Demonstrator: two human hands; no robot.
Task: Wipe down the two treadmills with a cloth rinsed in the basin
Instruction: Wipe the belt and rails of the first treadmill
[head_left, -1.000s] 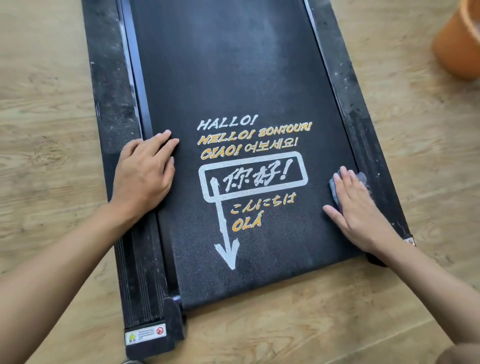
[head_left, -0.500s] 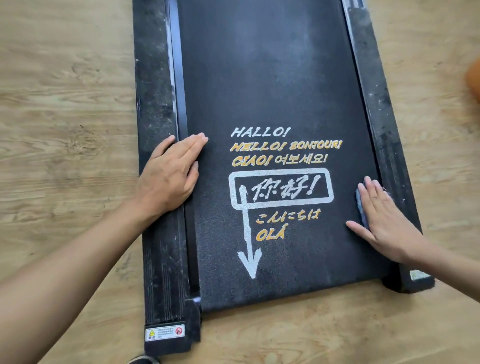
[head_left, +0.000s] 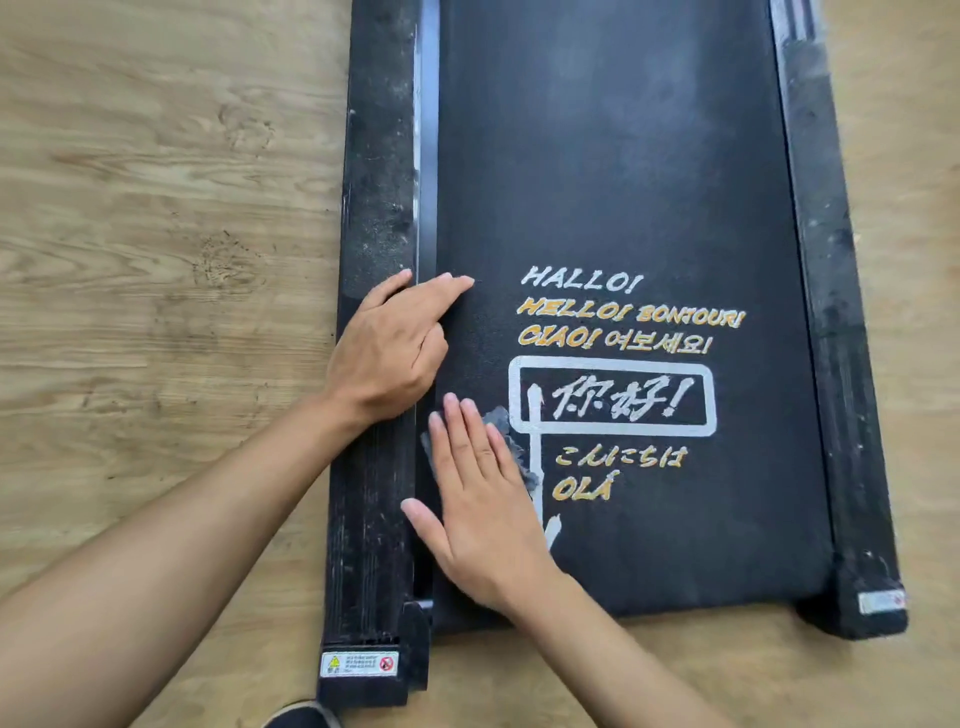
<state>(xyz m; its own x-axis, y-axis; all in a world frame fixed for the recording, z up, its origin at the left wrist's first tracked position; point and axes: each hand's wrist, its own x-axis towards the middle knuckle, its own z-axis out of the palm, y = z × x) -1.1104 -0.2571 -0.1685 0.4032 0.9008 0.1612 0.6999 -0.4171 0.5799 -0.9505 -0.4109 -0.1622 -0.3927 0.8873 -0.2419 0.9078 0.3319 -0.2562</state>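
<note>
A black treadmill (head_left: 623, 182) lies flat on the wooden floor, its belt printed with white and yellow greetings. My right hand (head_left: 480, 499) lies flat with straight fingers on a small grey cloth (head_left: 506, 434), pressing it onto the belt near the left edge, beside the white arrow. Only the cloth's edges show around my fingers. My left hand (head_left: 392, 348) rests on the left side rail (head_left: 376, 182), with its fingers reaching onto the belt just above my right hand.
Light wooden floor (head_left: 156, 260) surrounds the treadmill on both sides and at the near end. The dusty right side rail (head_left: 831, 312) ends in a labelled end cap (head_left: 878, 603). A dark shoe tip (head_left: 301, 717) shows at the bottom edge.
My right hand has slid the cloth across the belt from the right edge to the left edge. The left hand stays on the left rail. The view has shifted, and the orange basin is gone from sight.
</note>
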